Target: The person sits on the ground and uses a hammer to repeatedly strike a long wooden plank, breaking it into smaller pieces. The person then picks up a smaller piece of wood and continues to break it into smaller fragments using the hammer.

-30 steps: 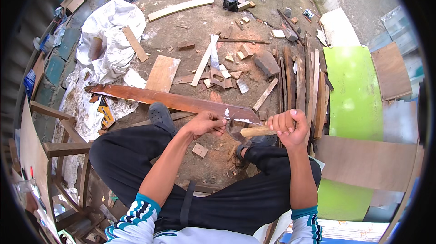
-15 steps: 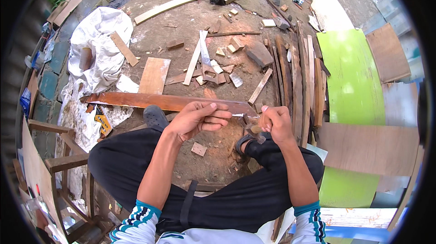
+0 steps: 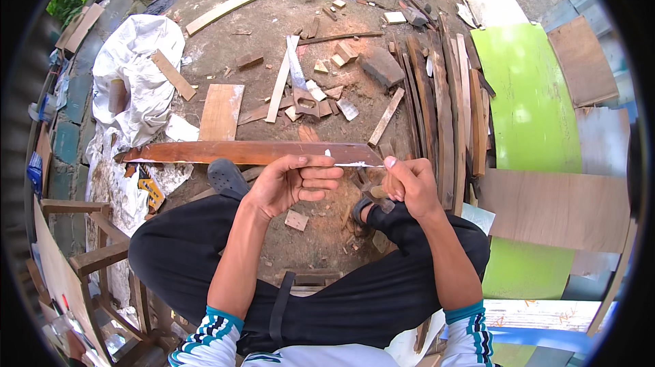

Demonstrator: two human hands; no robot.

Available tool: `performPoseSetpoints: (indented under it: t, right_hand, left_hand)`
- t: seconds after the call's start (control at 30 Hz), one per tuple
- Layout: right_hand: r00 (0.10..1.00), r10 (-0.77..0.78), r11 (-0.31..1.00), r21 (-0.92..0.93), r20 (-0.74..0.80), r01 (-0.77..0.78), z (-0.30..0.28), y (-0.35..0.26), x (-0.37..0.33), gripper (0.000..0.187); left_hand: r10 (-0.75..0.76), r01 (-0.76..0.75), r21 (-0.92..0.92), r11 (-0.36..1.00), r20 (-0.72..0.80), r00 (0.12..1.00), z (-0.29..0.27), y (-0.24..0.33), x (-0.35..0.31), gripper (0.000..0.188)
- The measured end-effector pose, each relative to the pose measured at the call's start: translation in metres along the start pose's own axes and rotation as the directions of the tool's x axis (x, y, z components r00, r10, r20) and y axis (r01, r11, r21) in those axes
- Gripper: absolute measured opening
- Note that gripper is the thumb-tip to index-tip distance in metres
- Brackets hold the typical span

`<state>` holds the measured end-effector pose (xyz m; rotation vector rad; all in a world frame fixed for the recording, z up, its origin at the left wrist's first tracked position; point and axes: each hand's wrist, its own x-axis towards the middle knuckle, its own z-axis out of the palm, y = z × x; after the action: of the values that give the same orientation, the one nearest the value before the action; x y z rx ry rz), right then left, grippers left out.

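A long brown varnished board (image 3: 259, 153) lies crosswise in front of me, with a white chipped strip along its near edge at the right end. My left hand (image 3: 293, 179) is at that near edge, palm up, thumb and forefinger pinched together and the other fingers loosely curled. A small white speck shows by its fingertips; what they hold is too small to make out. My right hand (image 3: 413, 186) is closed round the wooden handle of a hammer (image 3: 373, 191), whose metal head points down and left. Its thumb is at the board's right tip.
A handsaw (image 3: 303, 94) lies among offcuts beyond the board. Long timber strips (image 3: 443, 121) are stacked at right, beside a green panel (image 3: 525, 94) and a brown plywood sheet (image 3: 552, 210). At left are a white sack (image 3: 136, 60) and a wooden frame (image 3: 102, 254). My legs are folded below.
My right thumb has moved left and up, onto the board's tip. The left fingers have spread slightly. The view has shifted a little, so the background sits further left and up.
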<state>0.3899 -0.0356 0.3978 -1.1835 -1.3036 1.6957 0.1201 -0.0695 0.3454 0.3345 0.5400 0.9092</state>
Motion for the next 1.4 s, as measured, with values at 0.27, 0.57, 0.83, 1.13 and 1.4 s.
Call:
performPoseSetpoints:
  t: [0.27, 0.57, 0.83, 1.13, 1.4]
  right_hand:
    - [0.999, 0.032, 0.995, -0.093, -0.020, -0.034, -0.004, 0.003, 0.000, 0.063]
    - [0.997, 0.064, 0.971, -0.231, 0.032, -0.055, 0.005, 0.012, -0.005, 0.062]
    - [0.997, 0.075, 0.974, -0.214, 0.005, -0.072, -0.011, 0.015, -0.016, 0.062]
    - [0.997, 0.060, 0.959, -0.276, -0.049, -0.071, -0.012, 0.022, -0.014, 0.060]
    - [0.994, 0.102, 0.938, -0.331, -0.029, -0.106, -0.008, 0.020, -0.005, 0.051]
  left_hand:
    - [0.013, 0.004, 0.113, 0.994, -0.146, 0.989, 0.003, -0.004, 0.013, 0.022]
    - [0.197, 0.442, 0.861, -0.253, -0.401, 0.895, -0.051, -0.034, 0.103, 0.045]
    - [0.477, 0.025, 0.956, 0.292, -0.168, 0.863, -0.012, 0.043, 0.216, 0.080]
    - [0.376, 0.640, 0.608, -0.469, -0.519, 0.768, -0.255, -0.051, 0.112, 0.103]
    - [0.233, 0.538, 0.619, -0.572, -0.506, 0.830, -0.330, 0.011, 0.068, 0.103]
